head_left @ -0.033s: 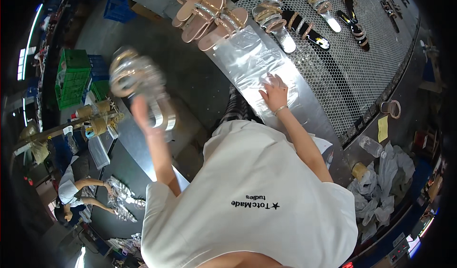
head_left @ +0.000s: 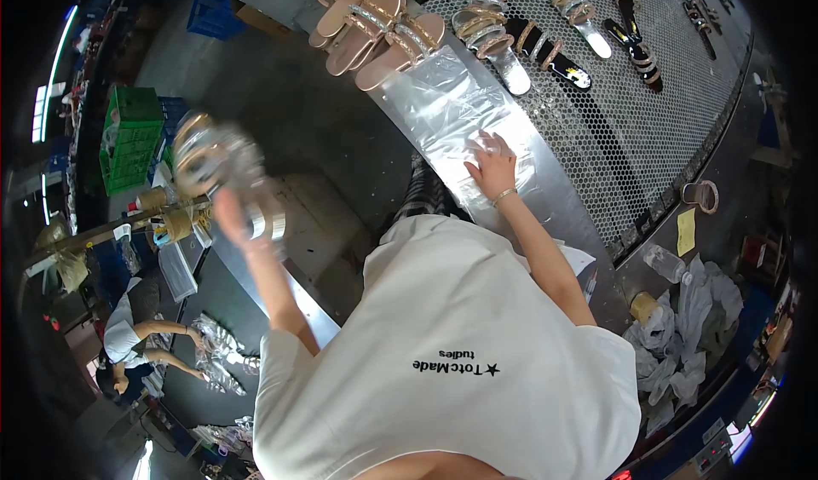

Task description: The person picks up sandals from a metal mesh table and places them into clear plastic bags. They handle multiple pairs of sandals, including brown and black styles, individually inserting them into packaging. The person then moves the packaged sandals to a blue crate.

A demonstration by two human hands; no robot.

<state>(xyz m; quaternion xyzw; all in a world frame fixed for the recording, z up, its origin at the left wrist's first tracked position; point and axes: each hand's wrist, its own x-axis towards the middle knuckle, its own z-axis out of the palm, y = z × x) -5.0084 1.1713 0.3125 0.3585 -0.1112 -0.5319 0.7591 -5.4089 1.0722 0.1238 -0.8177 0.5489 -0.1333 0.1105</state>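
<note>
Smeared by motion, my left hand (head_left: pixel 234 221) is out to the left and closed around glittery strapped sandals (head_left: pixel 215 158). Blur hides how many there are and whether any wrapping covers them. My right hand (head_left: pixel 495 165) lies flat with its fingers spread on clear plastic bags (head_left: pixel 430 97). These bags rest on a metal ledge (head_left: pixel 558 178). At the ledge's far end is a heap of rose-gold sandals (head_left: pixel 366 50) with sparkling straps.
A honeycomb-mesh conveyor (head_left: pixel 554 131) beside the ledge carries several strappy sandals (head_left: pixel 581 20). Crumpled plastic (head_left: pixel 682 335) and a clear bottle (head_left: pixel 666 264) lie at right. Green crates (head_left: pixel 132 139) stand at left. A co-worker (head_left: pixel 128 344) handles wrapped items at another table.
My left hand has swung farther left and slightly down with the sandals. The right hand stays in place on the plastic bags.
</note>
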